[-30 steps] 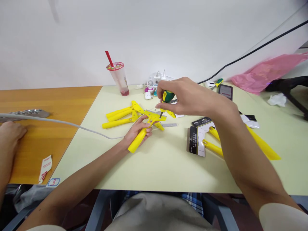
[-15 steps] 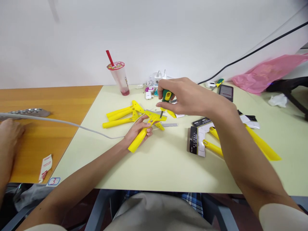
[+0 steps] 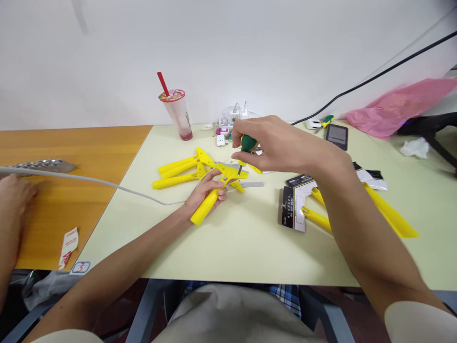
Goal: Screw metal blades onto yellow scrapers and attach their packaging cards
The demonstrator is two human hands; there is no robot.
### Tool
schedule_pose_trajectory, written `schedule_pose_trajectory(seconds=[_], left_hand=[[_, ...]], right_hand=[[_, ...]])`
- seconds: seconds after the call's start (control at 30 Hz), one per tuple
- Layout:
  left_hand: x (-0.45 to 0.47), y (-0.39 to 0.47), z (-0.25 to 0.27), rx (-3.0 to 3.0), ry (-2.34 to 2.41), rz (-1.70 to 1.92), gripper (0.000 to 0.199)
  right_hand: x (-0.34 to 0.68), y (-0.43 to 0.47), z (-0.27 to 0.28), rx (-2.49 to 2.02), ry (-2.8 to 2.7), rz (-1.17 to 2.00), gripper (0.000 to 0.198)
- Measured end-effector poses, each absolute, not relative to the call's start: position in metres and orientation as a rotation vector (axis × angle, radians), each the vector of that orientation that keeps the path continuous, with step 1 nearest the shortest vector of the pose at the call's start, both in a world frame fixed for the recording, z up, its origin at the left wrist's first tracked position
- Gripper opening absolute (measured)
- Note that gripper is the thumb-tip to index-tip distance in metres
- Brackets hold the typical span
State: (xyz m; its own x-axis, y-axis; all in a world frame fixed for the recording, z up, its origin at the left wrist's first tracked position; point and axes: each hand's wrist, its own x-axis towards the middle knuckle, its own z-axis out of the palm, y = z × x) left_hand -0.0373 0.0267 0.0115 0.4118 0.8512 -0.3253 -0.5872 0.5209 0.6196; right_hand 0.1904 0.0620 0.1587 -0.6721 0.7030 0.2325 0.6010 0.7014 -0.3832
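My left hand (image 3: 204, 191) grips the handle of a yellow plastic scraper (image 3: 210, 200) lying on the pale table (image 3: 243, 238). My right hand (image 3: 274, 143) holds a green-handled screwdriver (image 3: 246, 144) upright, its tip set on the scraper's head (image 3: 233, 172). A loose metal blade (image 3: 252, 184) lies just right of the head. Two more yellow scrapers (image 3: 178, 174) lie to the left behind my left hand.
Packaged yellow scrapers (image 3: 303, 209) lie at the right by my forearm. A drink cup with a red straw (image 3: 176, 114), chargers (image 3: 232, 116), a phone (image 3: 336, 135) and a pink bag (image 3: 396, 105) stand at the back. Another person's hand (image 3: 14, 195) rests on the wooden table (image 3: 71, 152) at left, under a grey cable (image 3: 107, 186).
My right hand's fingers have shifted around the screwdriver handle, which has turned slightly. The scraper and my left hand stay in place.
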Motion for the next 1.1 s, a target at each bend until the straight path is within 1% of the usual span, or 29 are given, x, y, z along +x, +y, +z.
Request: schedule_pose_trajectory(seconds=[0.17,0.27,0.4,0.53,0.77,0.83,0.97,1.1], left_hand=[[-0.0379,0.0278,0.0120,0.427,0.656,0.951,0.052],[-0.0387,0.0283,0.0114,0.418,0.652,0.959,0.050],[-0.0384,0.0278,0.0110,0.437,0.641,0.951,0.050],[-0.0375,0.0264,0.0123,0.454,0.647,0.947,0.049],[-0.0384,0.0270,0.0119,0.437,0.636,0.949,0.051],[-0.0385,0.0271,0.0115,0.438,0.630,0.953,0.051],[-0.0378,0.0262,0.0117,0.438,0.640,0.954,0.050],[-0.0369,0.0256,0.0123,0.445,0.660,0.952,0.053]], right_hand=[[0.1938,0.0592,0.1603,-0.976,-2.608,0.452,0.026],[0.1914,0.0585,0.1611,-0.976,-2.599,0.464,0.023],[0.1877,0.0589,0.1626,-1.062,-2.560,0.380,0.016],[0.1899,0.0602,0.1623,-1.073,-2.552,0.359,0.014],[0.1958,0.0619,0.1546,-0.924,-2.584,0.391,0.030],[0.1947,0.0629,0.1539,-0.909,-2.572,0.380,0.029],[0.1922,0.0649,0.1562,-0.968,-2.557,0.321,0.017],[0.1932,0.0640,0.1586,-1.042,-2.568,0.292,0.015]])
